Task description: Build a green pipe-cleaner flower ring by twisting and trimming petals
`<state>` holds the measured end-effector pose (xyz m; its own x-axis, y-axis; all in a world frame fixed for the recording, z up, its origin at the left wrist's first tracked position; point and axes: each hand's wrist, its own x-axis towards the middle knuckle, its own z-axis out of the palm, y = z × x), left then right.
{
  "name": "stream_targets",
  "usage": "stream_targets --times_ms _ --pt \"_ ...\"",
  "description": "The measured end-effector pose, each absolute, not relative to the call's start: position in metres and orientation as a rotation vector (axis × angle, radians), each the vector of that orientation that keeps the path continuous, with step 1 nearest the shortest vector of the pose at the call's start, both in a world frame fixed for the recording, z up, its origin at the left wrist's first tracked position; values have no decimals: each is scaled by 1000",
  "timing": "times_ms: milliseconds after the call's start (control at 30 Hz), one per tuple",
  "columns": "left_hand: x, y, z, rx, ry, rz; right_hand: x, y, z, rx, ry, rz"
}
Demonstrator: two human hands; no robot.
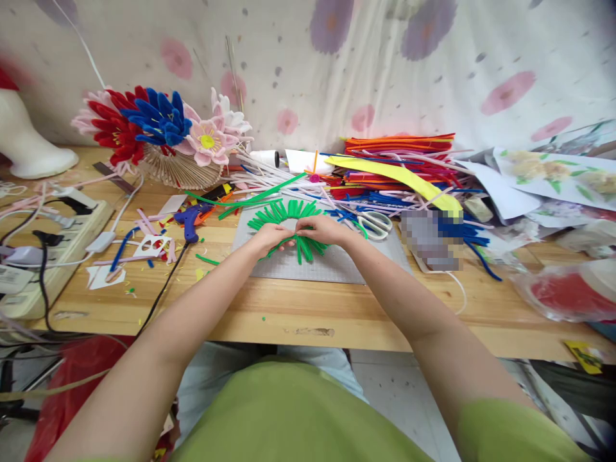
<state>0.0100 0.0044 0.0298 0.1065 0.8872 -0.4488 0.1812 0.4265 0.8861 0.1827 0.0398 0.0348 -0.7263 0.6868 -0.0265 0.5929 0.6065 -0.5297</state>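
A ring of green pipe cleaners (pixel 304 249), its short strands spread outward like rays, is held just over a grey cutting mat (pixel 332 273). At the ring's left and front edge, my left hand (pixel 273 238) is closed on it, thumb and fingers pinching. From the right, my right hand (pixel 318 228) reaches over the ring with fingertips closed on its inner edge. Both hands are close together, and the exact pinch points are partly hidden. To the right of the ring, a pair of white-handled scissors (pixel 376 224) lies on the mat.
Left of the mat rest a blue glue gun (pixel 192 219), paper scraps and a power strip (pixel 58 250). Pipe cleaner bundles (pixel 399 151) pile up behind. Fuzzy flowers (pixel 158 119) stand back left; a blurred phone-like object (pixel 430 240) and plastic bags (pixel 572 289) lie right.
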Motion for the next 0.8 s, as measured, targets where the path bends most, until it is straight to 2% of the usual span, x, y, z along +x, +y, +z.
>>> stream_targets --times_ms 333,500,800 --pt "4 18 32 941 1294 429 182 43 45 -1121 -2818 540" --pt "7 21 35 1035 1335 362 183 48 51 -1155 -2901 522" --pt "15 16 34 1259 1429 400 180 45 58 -1221 -2886 484"
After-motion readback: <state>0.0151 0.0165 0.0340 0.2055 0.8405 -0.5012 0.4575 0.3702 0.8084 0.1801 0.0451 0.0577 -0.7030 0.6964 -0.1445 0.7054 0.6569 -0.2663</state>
